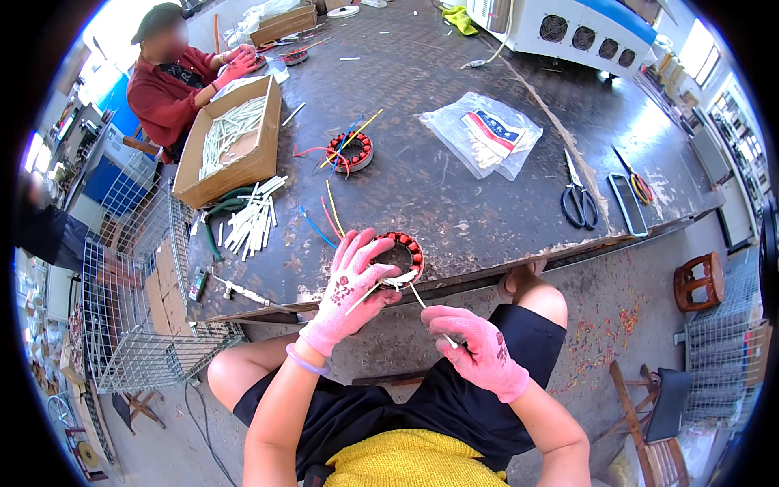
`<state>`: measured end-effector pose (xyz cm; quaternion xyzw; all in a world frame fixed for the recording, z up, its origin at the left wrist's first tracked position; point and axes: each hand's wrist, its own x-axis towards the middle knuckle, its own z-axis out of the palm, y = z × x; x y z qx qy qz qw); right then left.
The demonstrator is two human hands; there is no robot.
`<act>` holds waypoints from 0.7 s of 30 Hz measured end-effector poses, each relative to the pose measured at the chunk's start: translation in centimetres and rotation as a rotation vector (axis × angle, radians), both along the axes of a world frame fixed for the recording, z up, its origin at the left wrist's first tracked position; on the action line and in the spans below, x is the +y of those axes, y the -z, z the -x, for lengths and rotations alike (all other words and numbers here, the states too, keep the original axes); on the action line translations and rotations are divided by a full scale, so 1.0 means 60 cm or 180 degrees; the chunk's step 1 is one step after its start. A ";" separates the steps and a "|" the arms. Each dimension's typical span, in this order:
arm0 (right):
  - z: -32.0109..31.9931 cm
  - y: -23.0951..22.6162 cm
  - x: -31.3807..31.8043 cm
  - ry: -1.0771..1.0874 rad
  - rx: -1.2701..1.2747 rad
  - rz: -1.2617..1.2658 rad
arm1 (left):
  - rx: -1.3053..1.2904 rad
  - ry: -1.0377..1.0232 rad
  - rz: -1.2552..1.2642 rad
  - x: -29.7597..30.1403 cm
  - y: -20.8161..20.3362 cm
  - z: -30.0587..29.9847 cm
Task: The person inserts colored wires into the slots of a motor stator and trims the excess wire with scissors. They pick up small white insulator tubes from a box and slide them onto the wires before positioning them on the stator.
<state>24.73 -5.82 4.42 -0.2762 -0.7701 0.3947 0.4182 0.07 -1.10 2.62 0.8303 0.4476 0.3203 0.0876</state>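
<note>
My left hand (349, 280), in a pink glove, is closed around the near-left side of a motor stator (415, 250) with red windings, at the table's front edge. Blue, red and yellow lead wires (332, 205) stick out past its fingers. White cord (398, 282) is wound at the stator's near rim, and one loose end pokes out under the left hand. From there a stretch of it runs to my right hand (480, 353), also pink-gloved, whose fingers are pinched on the cord over my lap. A second stator (355, 154) with coloured leads lies farther back.
A cardboard box (235, 180) of white tubes stands left, loose white tubes (256, 219) beside it. Farther right lie a plastic bag (487, 134), scissors (578, 199), a phone (627, 204) and orange-handled snips (639, 187). A co-worker (174, 89) sits far left; a wire cage (138, 325) adjoins the table.
</note>
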 end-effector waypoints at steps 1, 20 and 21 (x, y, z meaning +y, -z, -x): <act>0.001 -0.002 0.002 0.0003 -0.0083 -0.0145 | -0.0006 -0.0016 0.0005 -0.001 0.001 0.001; 0.055 0.025 0.061 0.0574 -0.0594 0.0278 | -0.0115 -0.0469 -0.0047 -0.009 0.011 -0.012; 0.054 0.023 0.061 0.0663 -0.0699 0.0455 | -0.0137 -0.0502 -0.0038 -0.010 0.014 -0.015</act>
